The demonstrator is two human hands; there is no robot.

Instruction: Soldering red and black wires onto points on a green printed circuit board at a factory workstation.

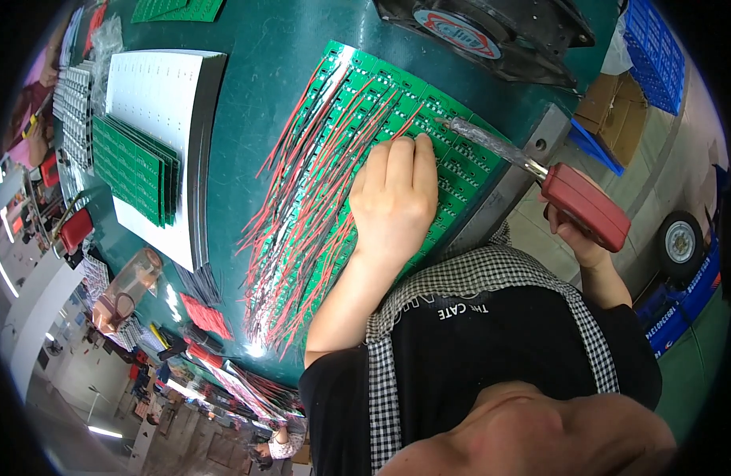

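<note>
So the green circuit board panel [397, 119] sits centre frame on the teal table [262, 63], covered in loose red and black wires [310, 198]. Left hand [393, 194] lies flat on it, fingers together and pressing down, not gripping anything. Right hand [579, 234], at the right, is wrapped around a red-handled soldering iron [540, 170]; its tip looks like it's touching the board, hard to tell. More green boards [135, 170] stacked upper left, a fan [492, 32] up top.
</note>
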